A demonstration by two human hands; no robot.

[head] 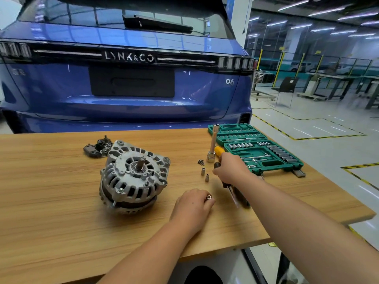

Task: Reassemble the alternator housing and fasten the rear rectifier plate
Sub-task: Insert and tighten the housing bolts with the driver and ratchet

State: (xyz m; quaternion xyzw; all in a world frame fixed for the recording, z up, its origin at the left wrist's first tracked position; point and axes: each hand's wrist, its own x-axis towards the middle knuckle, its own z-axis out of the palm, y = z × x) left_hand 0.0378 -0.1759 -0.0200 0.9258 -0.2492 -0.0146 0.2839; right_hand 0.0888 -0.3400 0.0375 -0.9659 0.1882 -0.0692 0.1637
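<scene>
Alternator (134, 175) shown on the wooden bench (51, 201), shaft end up, with one through-bolt seen standing proud at its lower edge; the housing halves are judged not yet fully drawn together. The rectifier plate (98, 147) is seen lying apart, just behind the alternator and to its left. Right of the alternator, a small socket (208, 197) is pinched in the curled fingers of the left hand (192, 208). Further right, the right hand (231, 171) is closed round a dark tool (235, 191), blurred and hard to identify. Loose sockets (204, 174), screws (200, 162) and an upright extension bar (213, 143) are placed between the alternator and the green socket case (256, 148). The step in hand is judged to be fitting the socket to the driver: it should be seated squarely and matched to the bolt heads, and the bolts tightened evenly in turn. The tool's tip and the right fingertips are hidden; the alternator's rear face cannot be seen
</scene>
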